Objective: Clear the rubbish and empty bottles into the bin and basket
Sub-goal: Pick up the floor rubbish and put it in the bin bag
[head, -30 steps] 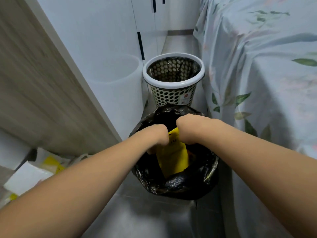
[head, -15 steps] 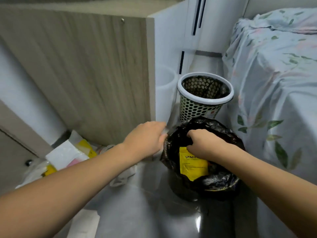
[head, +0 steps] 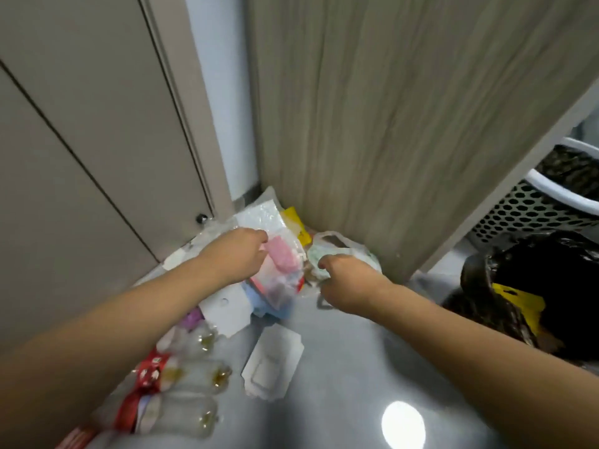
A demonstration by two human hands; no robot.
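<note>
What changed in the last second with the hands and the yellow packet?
Both hands left the black bin bag and swung left to the rubbish pile. The left hand now grips a clear bag; the right hand reaches the white bag. The yellow packet stays in the bin bag.

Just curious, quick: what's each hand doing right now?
Left hand: grips the clear bag with pink contents.
Right hand: grips the white plastic bag.

Grey glossy floor (head: pixel 340 367). Pale wood-grain cabinet side (head: pixel 389 108), streaked vertical. Beige door (head: pixel 81 124), dark panel lines. Rubbish pile: clear bag (head: pixel 278 270) showing pink inside, yellow wrapper (head: pixel 293 222), white card (head: pixel 227 306), light blue scrap (head: pixel 259 299). Clear bottles (head: pixel 194 374), red-and-white labels. Black bin liner (head: pixel 551 270) holding a yellow packet (head: pixel 518 303). White basket (head: pixel 534 209), dotted with holes.
</note>
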